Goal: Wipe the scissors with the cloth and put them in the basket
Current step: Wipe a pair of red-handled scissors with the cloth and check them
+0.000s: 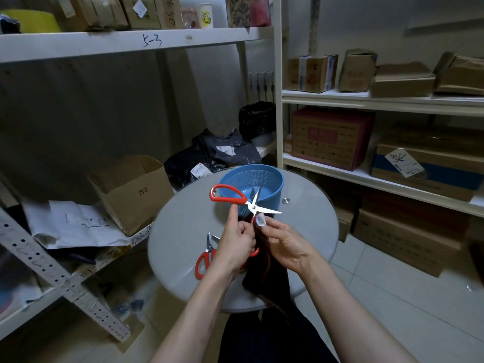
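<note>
Nearest, a dark cloth [264, 273] hangs from the right hand [284, 244], fingers pinching it, while a second pair of scissors [205, 258] lies unwiped on the worktop [178, 231]. The left hand [235, 242] is closed around open red-handled scissors [245, 203], held above the worktop mid-wipe. Beyond, the blue basket [272, 179] seems to hold something dark, so most work is probably left.

A stockroom: white metal shelving [379, 100] stacked with taped cardboard boxes [311, 73], grey mailer bags [225, 150], an open carton [131, 192], hand-marked shelf labels [152, 40].
</note>
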